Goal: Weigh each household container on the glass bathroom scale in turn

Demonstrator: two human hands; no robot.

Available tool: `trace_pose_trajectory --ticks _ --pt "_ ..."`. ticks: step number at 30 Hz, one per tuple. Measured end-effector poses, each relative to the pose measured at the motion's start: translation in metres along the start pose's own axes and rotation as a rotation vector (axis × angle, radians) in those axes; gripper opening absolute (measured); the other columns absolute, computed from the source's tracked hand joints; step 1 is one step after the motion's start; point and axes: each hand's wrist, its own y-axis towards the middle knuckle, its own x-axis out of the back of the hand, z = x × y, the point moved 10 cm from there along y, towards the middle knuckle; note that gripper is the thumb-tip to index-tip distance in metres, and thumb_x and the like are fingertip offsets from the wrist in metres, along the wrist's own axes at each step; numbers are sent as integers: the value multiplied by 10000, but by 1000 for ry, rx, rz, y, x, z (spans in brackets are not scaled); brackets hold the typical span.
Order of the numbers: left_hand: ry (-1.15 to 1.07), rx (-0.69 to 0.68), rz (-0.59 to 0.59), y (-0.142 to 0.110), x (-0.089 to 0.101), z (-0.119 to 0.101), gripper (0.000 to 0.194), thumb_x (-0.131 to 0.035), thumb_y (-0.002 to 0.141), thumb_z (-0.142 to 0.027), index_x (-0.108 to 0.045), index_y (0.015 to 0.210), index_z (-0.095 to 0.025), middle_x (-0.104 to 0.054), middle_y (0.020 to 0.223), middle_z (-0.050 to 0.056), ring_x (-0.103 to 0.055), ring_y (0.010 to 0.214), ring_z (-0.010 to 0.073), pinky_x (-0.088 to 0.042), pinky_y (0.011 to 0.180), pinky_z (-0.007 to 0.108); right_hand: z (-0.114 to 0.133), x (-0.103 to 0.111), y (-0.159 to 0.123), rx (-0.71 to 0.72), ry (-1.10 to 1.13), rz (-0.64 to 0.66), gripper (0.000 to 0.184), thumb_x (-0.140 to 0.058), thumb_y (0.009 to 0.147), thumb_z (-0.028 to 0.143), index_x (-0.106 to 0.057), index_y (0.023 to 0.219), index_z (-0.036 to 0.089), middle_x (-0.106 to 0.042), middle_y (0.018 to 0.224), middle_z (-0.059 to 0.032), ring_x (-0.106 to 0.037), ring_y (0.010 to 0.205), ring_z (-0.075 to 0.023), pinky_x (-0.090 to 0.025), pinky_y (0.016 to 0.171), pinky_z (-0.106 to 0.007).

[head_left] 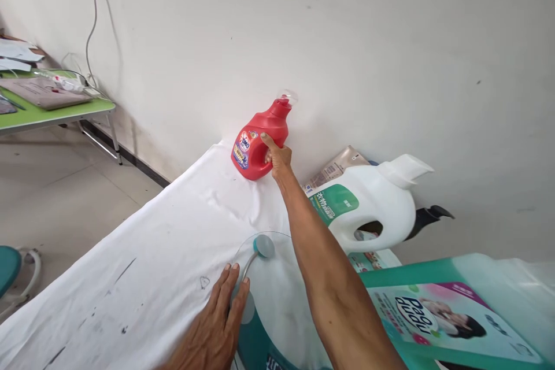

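Note:
My right hand (280, 157) reaches to the far end of the white-covered table (173, 237), fingers wrapped round the handle of a red detergent bottle (264, 121). A clear cap tops the bottle, close to the wall; whether its base touches the cloth I cannot tell. My left hand (212, 321) lies with fingers stretched out at the edge of a clear, rounded object (277, 300) with a teal lower part, whose kind I cannot make out. A thin curved stem with a round, pale teal end (263, 247) rises by those fingertips.
Right of my arm stand a white jug with a green label (342, 202), a beige packet (338, 167), a black pump top (429, 219) and a large green bottle (451, 306). A green folding table (56, 113) with papers is at far left, near a teal stool (8, 269).

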Motion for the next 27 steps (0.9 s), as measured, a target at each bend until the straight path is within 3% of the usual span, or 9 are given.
trace_pose_trajectory --ticks 5,8,11,13,15,18,23,27 --pt "11 -49 4 6 7 -7 1152 -582 890 84 178 1667 -295 -251 1706 224 -282 1576 405 -483 1162 603 8 15 -36 52 74 -153 479 -853 657 587 -504 662 260 -386 498 91 -367 493 -120 -333 440 -288" --pt "9 -37 -16 7 8 -3 1163 -599 889 58 196 1660 -299 -237 1712 218 -262 1577 410 -477 1167 611 19 31 -63 77 105 -185 491 -848 664 588 -485 654 258 -363 496 97 -324 472 -110 -305 430 -298" --pt "-65 -50 1 4 11 -5 1286 -800 855 -176 197 1660 -286 -176 1728 230 -211 1581 451 -447 1176 656 46 57 -93 135 154 -177 521 -876 652 565 -456 645 256 -336 497 103 -302 458 -97 -302 421 -291" --pt "-140 -71 30 2 17 -10 1481 -932 719 -450 187 1668 -248 -112 1733 266 -156 1582 497 -412 1174 711 67 79 -118 161 199 -163 557 -870 660 586 -422 629 257 -300 489 108 -284 441 -85 -298 406 -277" --pt "-191 -73 50 0 24 -13 1616 -942 589 -653 167 1676 -204 -72 1728 312 -103 1582 526 -364 1178 756 85 101 -147 160 222 -158 592 -862 657 614 -394 606 256 -268 475 114 -252 426 -70 -280 391 -258" --pt "-225 -66 64 1 31 -15 1607 -907 569 -733 99 1689 -172 -98 1718 346 -97 1591 521 -324 1199 762 103 135 -197 155 201 -179 619 -903 605 581 -382 577 248 -253 457 119 -238 419 -57 -282 391 -240" --pt "-234 -66 73 3 33 -14 1545 -914 568 -724 -7 1690 -171 -155 1710 343 -141 1602 502 -331 1217 735 97 193 -277 123 143 -288 641 -922 566 533 -352 518 242 -258 433 104 -249 399 -56 -286 388 -252" --pt "-209 -76 79 4 36 -14 1480 -876 607 -756 -51 1678 -153 -159 1703 351 -155 1604 505 -319 1221 738 86 226 -314 123 118 -352 556 -908 579 479 -417 512 228 -260 443 100 -247 408 -61 -265 401 -257"
